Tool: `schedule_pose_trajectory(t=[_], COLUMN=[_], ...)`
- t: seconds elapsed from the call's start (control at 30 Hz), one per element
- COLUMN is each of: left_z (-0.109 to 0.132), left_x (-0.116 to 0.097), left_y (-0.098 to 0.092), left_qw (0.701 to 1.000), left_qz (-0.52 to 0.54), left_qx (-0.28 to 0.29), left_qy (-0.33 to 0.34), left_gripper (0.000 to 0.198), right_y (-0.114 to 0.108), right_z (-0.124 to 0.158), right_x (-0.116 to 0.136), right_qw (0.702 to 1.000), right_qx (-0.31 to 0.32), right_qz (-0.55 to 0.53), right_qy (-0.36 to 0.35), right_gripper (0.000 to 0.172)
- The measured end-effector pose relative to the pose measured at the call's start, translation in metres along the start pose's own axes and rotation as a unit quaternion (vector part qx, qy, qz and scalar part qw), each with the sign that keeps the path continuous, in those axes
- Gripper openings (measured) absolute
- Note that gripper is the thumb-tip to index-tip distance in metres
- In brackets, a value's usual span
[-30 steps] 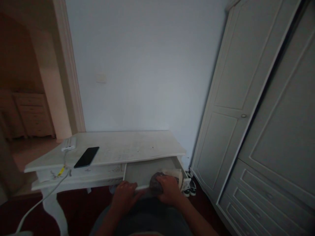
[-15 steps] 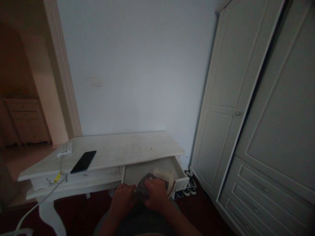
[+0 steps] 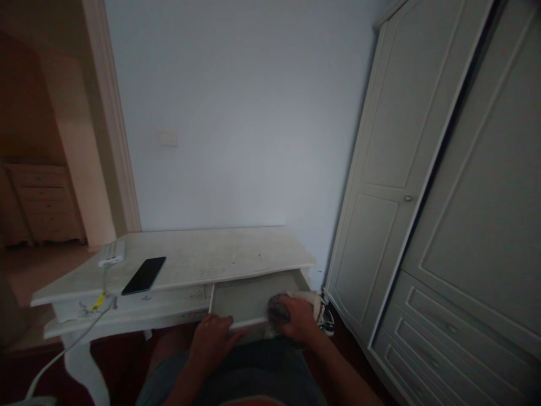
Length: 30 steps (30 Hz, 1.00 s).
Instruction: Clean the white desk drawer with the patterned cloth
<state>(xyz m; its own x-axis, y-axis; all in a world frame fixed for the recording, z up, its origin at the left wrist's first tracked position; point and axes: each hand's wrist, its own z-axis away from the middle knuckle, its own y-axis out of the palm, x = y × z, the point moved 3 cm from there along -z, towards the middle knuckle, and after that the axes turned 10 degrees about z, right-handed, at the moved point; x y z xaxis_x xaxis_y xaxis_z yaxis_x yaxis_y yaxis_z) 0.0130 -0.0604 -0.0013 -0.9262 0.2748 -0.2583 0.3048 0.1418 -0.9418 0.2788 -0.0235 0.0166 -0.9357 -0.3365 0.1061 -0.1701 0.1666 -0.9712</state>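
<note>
A drawer stands pulled out from the white desk. My left hand grips the left end of its front, fingers bent over the edge and thumb along the front face. At the drawer's right front corner, my right hand is closed on a bunched cloth, grey on one side with a cream part showing beyond the knuckles. The cloth lies against the drawer's front edge; my hand hides much of it.
A dark phone lies on the desk's left side, beside a white power strip whose cable hangs down in front. Shoes stand on the dark red floor by the wardrobe at the right.
My right hand has moved right with the cloth, from over the middle of the drawer front to its right corner. My left hand has moved slightly and stays at the left end.
</note>
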Motion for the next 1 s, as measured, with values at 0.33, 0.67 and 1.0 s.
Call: schedule_pose_trajectory(t=[0.33, 0.67, 1.0], left_z=[0.000, -0.001, 0.000], left_x=[0.004, 0.007, 0.003], left_y=[0.007, 0.009, 0.003], left_qw=[0.999, 1.000, 1.000], left_qz=[-0.002, 0.010, 0.002], left_qx=[-0.025, -0.019, -0.003], left_qy=[0.025, 0.018, 0.011], left_gripper=[0.042, 0.048, 0.047], right_y=[-0.007, 0.018, -0.017], right_z=[0.004, -0.007, 0.002], right_x=[-0.033, 0.043, -0.030], right_qw=[0.995, 0.999, 0.999], right_qx=[-0.029, -0.025, -0.004], right_qz=[0.031, -0.019, 0.002], right_qy=[0.092, -0.005, 0.038], right_gripper=[0.047, 0.053, 0.048])
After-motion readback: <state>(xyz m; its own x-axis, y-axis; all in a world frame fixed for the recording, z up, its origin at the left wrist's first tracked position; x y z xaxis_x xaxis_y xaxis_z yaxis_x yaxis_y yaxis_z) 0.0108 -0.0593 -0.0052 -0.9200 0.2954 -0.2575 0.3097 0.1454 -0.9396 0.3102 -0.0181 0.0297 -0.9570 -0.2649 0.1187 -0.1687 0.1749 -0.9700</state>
